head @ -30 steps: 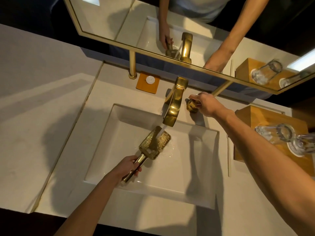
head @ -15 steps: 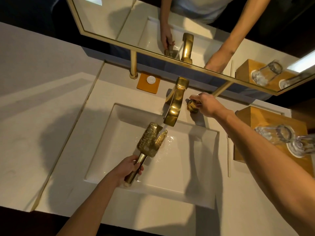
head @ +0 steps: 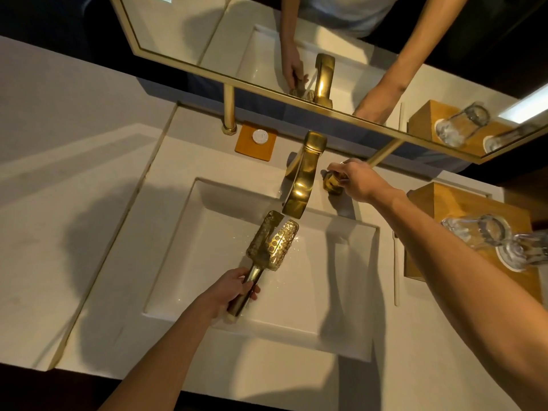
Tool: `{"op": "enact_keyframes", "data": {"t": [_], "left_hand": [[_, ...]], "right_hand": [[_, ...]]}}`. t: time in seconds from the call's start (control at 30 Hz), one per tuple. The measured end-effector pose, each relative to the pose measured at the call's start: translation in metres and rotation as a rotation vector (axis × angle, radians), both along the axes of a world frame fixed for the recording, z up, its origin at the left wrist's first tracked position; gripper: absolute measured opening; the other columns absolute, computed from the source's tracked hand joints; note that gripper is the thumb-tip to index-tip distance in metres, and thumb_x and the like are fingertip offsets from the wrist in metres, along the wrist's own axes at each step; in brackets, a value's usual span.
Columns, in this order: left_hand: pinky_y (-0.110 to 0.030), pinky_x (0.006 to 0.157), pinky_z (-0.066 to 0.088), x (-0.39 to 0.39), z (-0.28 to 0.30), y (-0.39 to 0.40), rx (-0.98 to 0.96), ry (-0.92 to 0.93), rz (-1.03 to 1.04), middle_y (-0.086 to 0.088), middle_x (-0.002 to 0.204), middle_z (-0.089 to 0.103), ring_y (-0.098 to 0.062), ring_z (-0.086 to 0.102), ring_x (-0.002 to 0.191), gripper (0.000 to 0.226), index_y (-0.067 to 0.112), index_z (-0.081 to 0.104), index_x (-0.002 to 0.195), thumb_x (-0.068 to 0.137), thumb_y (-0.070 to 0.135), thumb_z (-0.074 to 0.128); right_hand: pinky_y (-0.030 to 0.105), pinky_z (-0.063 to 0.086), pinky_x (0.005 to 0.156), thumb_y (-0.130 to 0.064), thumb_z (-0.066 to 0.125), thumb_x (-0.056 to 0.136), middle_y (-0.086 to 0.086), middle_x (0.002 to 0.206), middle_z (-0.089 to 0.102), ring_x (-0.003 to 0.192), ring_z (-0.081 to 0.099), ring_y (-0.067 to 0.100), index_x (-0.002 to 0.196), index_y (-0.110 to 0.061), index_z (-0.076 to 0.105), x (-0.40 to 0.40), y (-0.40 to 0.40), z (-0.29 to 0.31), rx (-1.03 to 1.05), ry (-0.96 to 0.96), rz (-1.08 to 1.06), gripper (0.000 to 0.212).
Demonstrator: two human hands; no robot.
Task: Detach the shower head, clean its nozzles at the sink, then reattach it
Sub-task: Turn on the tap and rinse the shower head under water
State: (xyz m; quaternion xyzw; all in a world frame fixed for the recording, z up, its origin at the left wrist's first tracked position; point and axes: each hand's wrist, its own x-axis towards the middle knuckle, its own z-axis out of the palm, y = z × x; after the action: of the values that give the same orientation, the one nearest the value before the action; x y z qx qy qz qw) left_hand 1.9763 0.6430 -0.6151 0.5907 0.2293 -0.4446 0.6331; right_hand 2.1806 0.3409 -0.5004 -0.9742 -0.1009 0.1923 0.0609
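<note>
A gold hand shower head (head: 271, 243) hangs over the white square sink (head: 341, 292), nozzle face up and wet, its far end just under the spout of the gold faucet (head: 302, 180). My left hand (head: 229, 289) grips its handle near the sink's front edge. My right hand (head: 357, 179) grips the gold faucet knob (head: 332, 183) to the right of the spout. No water stream shows below the spout. Droplets lie on the basin around the head.
A gold-framed mirror (head: 267, 81) runs along the back on gold posts (head: 229, 111). An orange coaster with a white disc (head: 256, 140) sits behind the sink. A wooden box (head: 462, 209) with upturned glasses (head: 480, 232) stands right, a white stick (head: 396, 271) beside it.
The water stream that struck the shower head one second ago has stopped. My left hand has turned the head a little to the left under the spout. My right hand stays on the knob.
</note>
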Motion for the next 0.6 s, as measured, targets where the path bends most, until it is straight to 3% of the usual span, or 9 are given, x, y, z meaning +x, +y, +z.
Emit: {"op": "enact_keyframes", "data": {"t": [0.13,0.33,0.6], "left_hand": [[-0.036,0.08,0.051,-0.0017,-0.0044,0.0035,-0.032,0.033,0.016,-0.014,0.088,0.067,-0.024,0.062,0.077,0.023,0.004,0.056,0.117,0.098,-0.003,0.046],[-0.03,0.063,0.051,-0.0051,-0.0021,0.0033,-0.04,0.092,0.083,-0.017,0.088,0.064,-0.024,0.06,0.073,0.017,0.003,0.056,0.108,0.098,-0.006,0.044],[-0.033,0.065,0.053,0.0005,0.0003,0.0079,0.023,0.061,0.042,-0.016,0.088,0.064,-0.022,0.06,0.072,0.018,-0.001,0.056,0.112,0.098,-0.004,0.044]], "right_hand": [[0.039,0.047,0.089,-0.002,0.061,0.09,0.015,0.117,0.055,0.111,0.053,0.032,0.133,-0.025,0.054,0.0007,-0.0003,0.0005,-0.004,0.001,0.004,0.05],[0.039,0.046,0.092,0.0,0.06,0.091,0.017,0.12,0.054,0.113,0.051,0.034,0.136,-0.024,0.053,-0.0004,0.0011,0.0016,-0.011,-0.004,-0.005,0.051],[0.041,0.047,0.094,0.0,0.06,0.09,0.017,0.121,0.052,0.115,0.051,0.034,0.136,-0.025,0.052,-0.0014,0.0032,0.0049,-0.016,0.009,-0.017,0.053]]}}
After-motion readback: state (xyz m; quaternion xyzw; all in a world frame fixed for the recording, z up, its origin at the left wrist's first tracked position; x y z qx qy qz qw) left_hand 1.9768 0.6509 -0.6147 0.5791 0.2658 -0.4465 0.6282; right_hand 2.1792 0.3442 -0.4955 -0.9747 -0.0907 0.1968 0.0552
